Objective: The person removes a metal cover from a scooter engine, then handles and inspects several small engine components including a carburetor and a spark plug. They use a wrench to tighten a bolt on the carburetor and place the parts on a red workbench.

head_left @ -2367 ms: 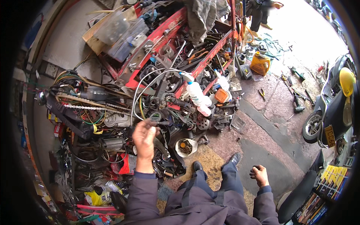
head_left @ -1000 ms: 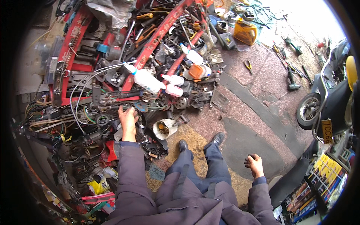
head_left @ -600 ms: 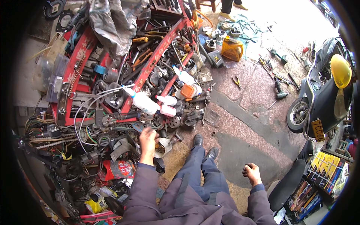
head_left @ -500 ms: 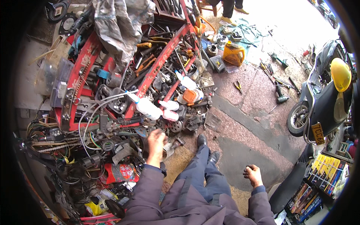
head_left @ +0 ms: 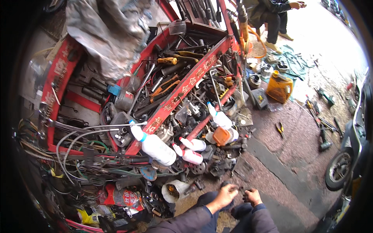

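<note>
Both my hands are in front of my knees, close together over the floor. My left hand [head_left: 225, 196] is closed, thumb and fingers drawn together toward the right. Facing it, my right hand [head_left: 253, 197] is also closed, its fingers curled. A small dark spot shows between the fingertips; I cannot make out whether it is a held part or dirt. Left of my hands stands a white container [head_left: 173, 191] with brownish stuff inside. White spray bottles lie nearby: a large one with a blue collar [head_left: 158, 149] and a small one with a red top [head_left: 192, 156].
A red metal rack [head_left: 175, 101] full of hand tools fills the left, partly under a grey sheet [head_left: 107, 35]. Yellow-handled pliers [head_left: 280, 130], a cordless drill [head_left: 324, 136] and a yellow jug [head_left: 279, 87] are on the floor. A scooter wheel [head_left: 339, 169] stands right; a person [head_left: 272, 17] sits at the back.
My hands have come together in front of my knees from well apart. The view has moved closer to the rack, and more of the seated person shows.
</note>
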Action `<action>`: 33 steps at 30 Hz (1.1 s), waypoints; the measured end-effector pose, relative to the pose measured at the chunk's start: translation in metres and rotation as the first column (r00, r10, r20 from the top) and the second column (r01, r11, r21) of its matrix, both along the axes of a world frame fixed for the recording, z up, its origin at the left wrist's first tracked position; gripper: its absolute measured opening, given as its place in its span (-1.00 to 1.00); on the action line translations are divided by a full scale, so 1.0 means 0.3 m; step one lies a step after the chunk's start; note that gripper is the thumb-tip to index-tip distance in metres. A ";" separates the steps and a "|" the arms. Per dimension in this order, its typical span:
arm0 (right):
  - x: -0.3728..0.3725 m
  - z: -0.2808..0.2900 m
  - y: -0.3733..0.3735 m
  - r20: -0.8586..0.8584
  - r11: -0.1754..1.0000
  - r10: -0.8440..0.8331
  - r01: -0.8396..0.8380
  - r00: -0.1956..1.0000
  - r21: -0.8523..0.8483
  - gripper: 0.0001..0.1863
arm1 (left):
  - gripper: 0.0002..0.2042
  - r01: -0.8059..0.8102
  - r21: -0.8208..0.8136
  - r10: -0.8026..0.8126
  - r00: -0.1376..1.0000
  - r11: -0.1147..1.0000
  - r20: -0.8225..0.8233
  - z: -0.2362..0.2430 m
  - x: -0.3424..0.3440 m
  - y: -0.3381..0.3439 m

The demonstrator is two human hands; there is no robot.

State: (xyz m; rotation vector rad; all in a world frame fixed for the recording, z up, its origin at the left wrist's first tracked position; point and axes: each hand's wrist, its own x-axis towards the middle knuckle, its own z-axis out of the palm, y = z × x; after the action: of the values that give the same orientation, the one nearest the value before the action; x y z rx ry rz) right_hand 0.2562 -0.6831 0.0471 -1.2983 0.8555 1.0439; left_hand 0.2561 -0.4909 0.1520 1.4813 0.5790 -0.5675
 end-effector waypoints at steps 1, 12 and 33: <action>0.011 -0.104 0.035 0.003 0.996 0.087 -0.087 0.996 0.006 -0.72 | -0.72 0.005 -0.015 -0.005 1.000 1.000 -0.011 -0.081 0.003 -0.015; -0.012 -0.868 0.094 0.145 0.156 0.984 -0.876 0.100 -0.456 -0.48 | -0.67 0.041 -0.165 -0.006 0.978 0.985 0.208 -0.574 0.307 -0.083; 0.169 -0.975 0.210 0.236 0.009 0.963 -0.861 -0.129 -0.508 -0.57 | -0.65 0.100 -0.187 -0.022 0.926 0.977 0.376 -0.569 0.342 -0.110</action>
State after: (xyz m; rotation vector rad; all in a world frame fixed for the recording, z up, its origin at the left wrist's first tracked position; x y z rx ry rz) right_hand 0.3070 -0.6200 -0.2454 -2.3332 -0.7957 1.5092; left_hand 0.3588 -0.5238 -0.0188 1.3692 0.1711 -0.3665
